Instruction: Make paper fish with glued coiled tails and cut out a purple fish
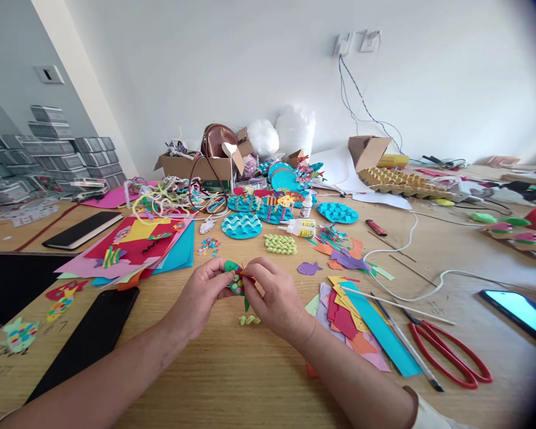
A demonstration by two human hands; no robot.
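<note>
Both hands meet over the middle of the wooden table. My left hand (205,293) pinches a green paper fish with coloured dots (235,280) between thumb and fingers. My right hand (272,295) is closed at the fish's right side, its fingertips at a small red piece whose shape is mostly hidden. A green tip of the fish hangs below the fingers. Just beneath them, a curled light-green strip (249,320) lies on the table. Beyond the hands are a woven green piece (280,243) and a purple paper fish (309,268).
Red-handled scissors (451,351), a pencil (411,339) and paper strips (379,325) lie at the right. Stacked coloured sheets (134,244) and a black phone (84,339) are at the left. Glue bottles (300,227) and blue discs (241,226) stand farther back.
</note>
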